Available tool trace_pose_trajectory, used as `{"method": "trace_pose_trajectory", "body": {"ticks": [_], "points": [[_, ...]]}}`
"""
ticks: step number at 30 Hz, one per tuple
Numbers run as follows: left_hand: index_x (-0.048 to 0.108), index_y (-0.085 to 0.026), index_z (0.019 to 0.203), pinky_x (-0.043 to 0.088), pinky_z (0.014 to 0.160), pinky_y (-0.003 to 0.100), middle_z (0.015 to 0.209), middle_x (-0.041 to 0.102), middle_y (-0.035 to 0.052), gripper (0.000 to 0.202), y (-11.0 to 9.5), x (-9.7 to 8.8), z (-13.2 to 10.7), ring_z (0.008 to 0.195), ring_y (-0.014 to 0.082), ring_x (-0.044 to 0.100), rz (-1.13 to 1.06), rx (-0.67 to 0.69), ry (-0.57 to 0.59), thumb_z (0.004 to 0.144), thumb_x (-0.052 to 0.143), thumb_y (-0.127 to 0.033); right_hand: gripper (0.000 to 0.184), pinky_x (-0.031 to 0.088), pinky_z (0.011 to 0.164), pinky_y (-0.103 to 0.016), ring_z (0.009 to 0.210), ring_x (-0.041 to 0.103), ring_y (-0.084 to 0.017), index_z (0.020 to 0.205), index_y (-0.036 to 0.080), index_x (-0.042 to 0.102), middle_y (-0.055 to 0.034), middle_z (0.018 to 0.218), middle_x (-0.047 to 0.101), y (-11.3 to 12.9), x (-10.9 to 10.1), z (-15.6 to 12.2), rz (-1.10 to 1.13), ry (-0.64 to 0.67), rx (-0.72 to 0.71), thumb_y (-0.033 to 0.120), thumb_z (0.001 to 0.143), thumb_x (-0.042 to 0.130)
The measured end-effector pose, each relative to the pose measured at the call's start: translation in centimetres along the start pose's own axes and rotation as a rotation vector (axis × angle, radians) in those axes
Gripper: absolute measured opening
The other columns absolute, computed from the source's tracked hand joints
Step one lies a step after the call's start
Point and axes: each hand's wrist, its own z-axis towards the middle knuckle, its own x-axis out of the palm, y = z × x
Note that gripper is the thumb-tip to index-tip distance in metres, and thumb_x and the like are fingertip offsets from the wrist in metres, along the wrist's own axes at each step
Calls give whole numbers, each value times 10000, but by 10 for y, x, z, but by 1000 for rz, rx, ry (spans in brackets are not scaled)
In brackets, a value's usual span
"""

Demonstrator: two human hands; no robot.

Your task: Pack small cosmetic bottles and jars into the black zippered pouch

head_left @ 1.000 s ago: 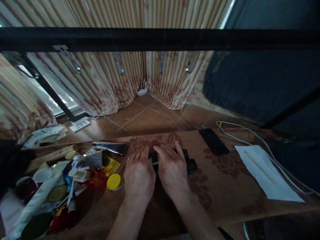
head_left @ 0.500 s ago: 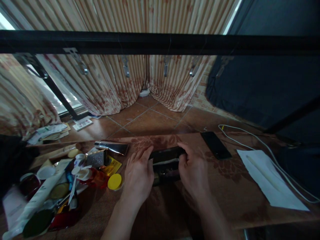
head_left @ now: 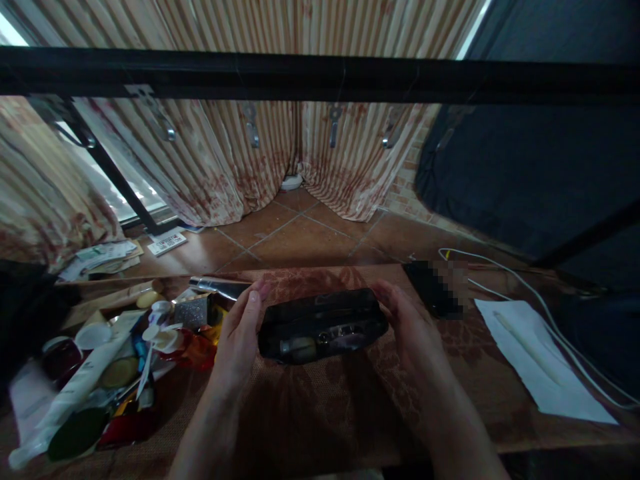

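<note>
A dark, glossy oblong case (head_left: 323, 325) with small items showing inside is held up over the patterned brown tablecloth (head_left: 310, 413). My left hand (head_left: 239, 337) grips its left end, fingers curled round the edge. Gripping the right end is my right hand (head_left: 410, 333), thumb on top. The case sits level between both hands, above the middle of the table.
A heap of cosmetics, tubes, jars and lids (head_left: 115, 360) fills the table's left. A dark phone (head_left: 430, 287), a white cable (head_left: 505, 273) and a white paper sheet (head_left: 540, 360) lie at the right. A black bar (head_left: 320, 77) crosses overhead; striped curtains (head_left: 225, 167) hang behind.
Both hands lay close together on the dark case on the table. They have moved apart to its two ends and lifted it, turning its broad side towards me.
</note>
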Motion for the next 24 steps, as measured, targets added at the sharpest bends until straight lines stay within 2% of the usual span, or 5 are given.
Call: {"method": "trace_pose_trajectory", "body": {"ticks": [3,7,12,18,24], "points": [[707,-184,1131,425,1051,368,1206,699,92,510,9,-3,2,1191,255,598,48,-65,24,807,632,-572,397,411,1036,-373,1193,583,-237,1042,238,746,-42,1199,700,-3,8,-4,16,40,68,501,753,675],[731,-183,1083,515,832,291,1090,737,75,502,12,-2,0,1039,241,654,7,-177,79,712,744,-521,373,462,946,-346,1111,622,-235,1027,247,753,-30,1102,735,0,13,-8,-4,50,92,366,674,733],[740,-143,1049,489,644,218,915,753,64,507,6,0,-1,805,175,661,-61,-224,76,634,814,-425,348,466,890,-315,1021,648,-214,985,244,764,-20,1018,753,0,9,-5,9,74,64,261,646,692],[748,-139,994,510,688,262,928,753,72,476,3,-1,0,808,197,665,-143,-254,3,652,782,-468,314,473,885,-310,993,649,-203,970,204,752,-31,1006,747,0,6,1,59,22,72,316,681,701],[729,-139,1030,524,773,295,1040,741,81,479,2,-1,-3,951,226,670,-208,-286,-56,839,575,-551,402,499,870,-292,993,663,-195,959,187,737,-55,1021,742,-2,8,0,111,-51,158,538,830,589]]}}
